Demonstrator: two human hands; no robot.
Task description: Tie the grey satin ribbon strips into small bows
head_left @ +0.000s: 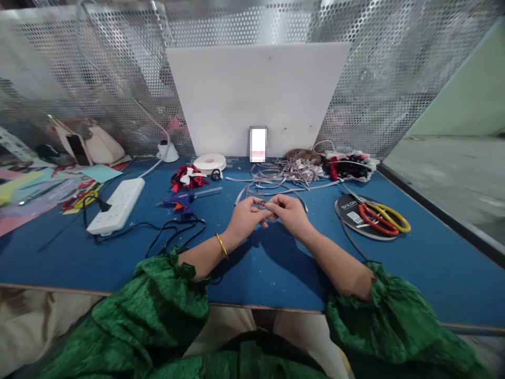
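1. Green sleeves (165, 300) frame two bare hands raised over a blue tabletop (272, 287), their fingertips meeting near the centre of the scene.

2. Left hand (245, 218): the grip is drawn in, thumb and forefinger brought together at the tips beside the other hand's. Whether anything is pinched there is too small to tell. A gold bangle (221, 246) circles the wrist.

3. Right hand (291, 213): the grip curls likewise, thumb and forefinger at the left fingertips. What it pinches, if anything, cannot be told.

4. Grey ribbon (324, 186) lies in loose strands just beyond both hands, some ends reaching close behind the fingers. A heap of short grey pieces (305, 171) rests among the strands, toward the back.

5. To the left of the hands, a blue glue gun (177, 202) lies on its side, with red and white bows (189, 178) behind it. A white roll (210, 160) lies flat just beyond them, and a white power strip (122, 202) sits farther left.

6. To the right, scissors (406, 227) with red and yellow handles rest partly on a black spool (350, 206) lettered "SAILON". A red, black and white bundle (351, 166) sits behind.

7. At the rear, a phone (258, 145) stands upright, screen bright, before a white board (256, 89) leaning against perforated metal (389, 68).
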